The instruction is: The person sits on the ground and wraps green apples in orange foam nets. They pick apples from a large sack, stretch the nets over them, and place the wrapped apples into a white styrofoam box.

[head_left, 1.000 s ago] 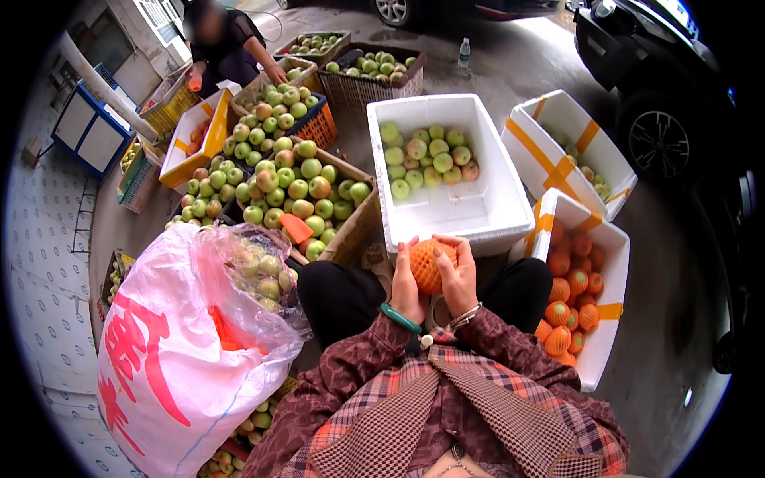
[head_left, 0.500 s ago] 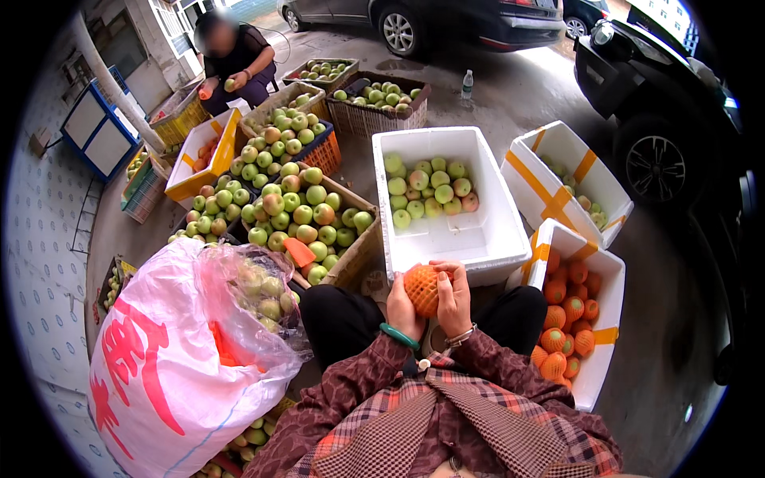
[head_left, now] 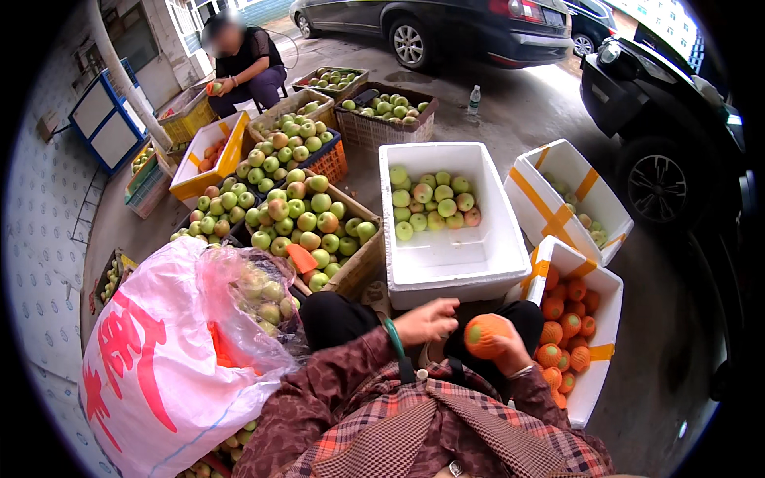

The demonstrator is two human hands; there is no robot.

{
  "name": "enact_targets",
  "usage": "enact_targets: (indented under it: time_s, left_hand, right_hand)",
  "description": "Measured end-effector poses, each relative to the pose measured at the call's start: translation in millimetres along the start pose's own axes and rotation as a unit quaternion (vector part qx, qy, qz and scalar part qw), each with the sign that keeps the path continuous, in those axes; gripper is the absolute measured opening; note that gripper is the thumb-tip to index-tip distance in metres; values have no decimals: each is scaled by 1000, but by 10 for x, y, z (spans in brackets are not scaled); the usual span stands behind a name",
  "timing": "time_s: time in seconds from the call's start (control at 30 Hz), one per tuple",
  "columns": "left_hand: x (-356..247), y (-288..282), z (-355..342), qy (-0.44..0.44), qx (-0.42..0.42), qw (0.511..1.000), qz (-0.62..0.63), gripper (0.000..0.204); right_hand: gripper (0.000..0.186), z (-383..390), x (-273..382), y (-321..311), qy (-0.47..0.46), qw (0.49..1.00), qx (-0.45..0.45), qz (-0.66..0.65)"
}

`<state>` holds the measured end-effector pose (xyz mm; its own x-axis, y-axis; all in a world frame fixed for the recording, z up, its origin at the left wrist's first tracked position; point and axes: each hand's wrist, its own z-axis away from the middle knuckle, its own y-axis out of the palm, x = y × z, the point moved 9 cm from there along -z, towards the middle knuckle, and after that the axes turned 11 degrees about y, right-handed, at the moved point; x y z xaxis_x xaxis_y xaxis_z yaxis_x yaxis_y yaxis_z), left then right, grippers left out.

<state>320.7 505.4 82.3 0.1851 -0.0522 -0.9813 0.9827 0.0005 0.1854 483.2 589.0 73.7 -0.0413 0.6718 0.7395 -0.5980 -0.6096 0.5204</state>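
My left hand point(head_left: 424, 323) is open below the middle white foam box point(head_left: 456, 263), its fingers apart and nothing in them. To the right, my right hand point(head_left: 508, 352) holds a fruit in an orange foam net point(head_left: 481, 333), near a tilted white box point(head_left: 603, 374) of orange-netted fruit point(head_left: 570, 325). The middle box holds several green and blush apples point(head_left: 445, 205). Left of it stand crates piled with apples point(head_left: 319, 227), one with an orange net lying on top. A pink-white sack point(head_left: 143, 358) with clear plastic lies by my left knee.
A taped foam box point(head_left: 532, 191) with apples stands at the right. A person point(head_left: 247, 72) sits at the back left holding fruit, among more crates point(head_left: 374, 127). A bottle point(head_left: 474, 100) stands behind the boxes. Cars point(head_left: 438, 36) are parked behind and at the right point(head_left: 653, 143).
My hands have parted: the left has let go of the netted fruit, and the right has carried it rightward and down toward the box of netted fruit. The view has shifted slightly.
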Motion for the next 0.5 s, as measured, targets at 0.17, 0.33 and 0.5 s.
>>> enact_targets:
  time_s: [0.17,0.33,0.5]
  left_hand:
    - [-579,-1679,23,142,-218,918,-299,48]
    - [-145,-2699,519,-2,-360,802,-476,42]
    - [147,-2596,414,-65,-312,831,-456,41]
  right_hand:
    - [59,539,242,-827,-37,984,-59,-167]
    - [57,1063,194,-2136,-174,906,-375,-95]
    - [77,1648,-234,-2991,-42,682,-612,399]
